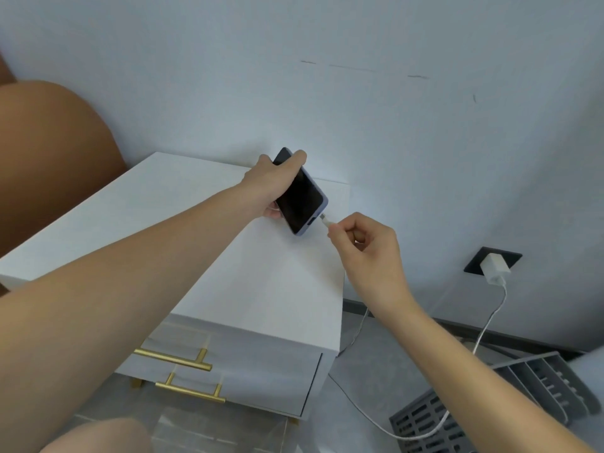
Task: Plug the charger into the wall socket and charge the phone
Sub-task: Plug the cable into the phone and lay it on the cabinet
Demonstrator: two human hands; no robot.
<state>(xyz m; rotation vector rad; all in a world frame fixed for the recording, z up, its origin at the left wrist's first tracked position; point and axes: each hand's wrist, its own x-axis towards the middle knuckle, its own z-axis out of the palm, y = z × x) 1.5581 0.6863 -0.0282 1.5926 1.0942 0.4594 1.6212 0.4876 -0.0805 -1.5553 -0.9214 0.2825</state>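
Left hand (273,178) wraps the phone (302,194), long axis aimed down-right. Right hand (366,246) (nearer the port) pinches the cable plug (324,220) just beside it.

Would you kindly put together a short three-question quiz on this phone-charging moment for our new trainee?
1. True or false: the charger is already plugged into the wall socket.
2. Which hand holds the phone? A) left hand B) right hand
3. Fill in: the cable connector sits just short of the phone's ____ edge, not yet inserted.

Key:
1. True; the white charger sits in the dark socket.
2. A; the right hand pinches the connector instead.
3. Bottom, above the white nightstand.
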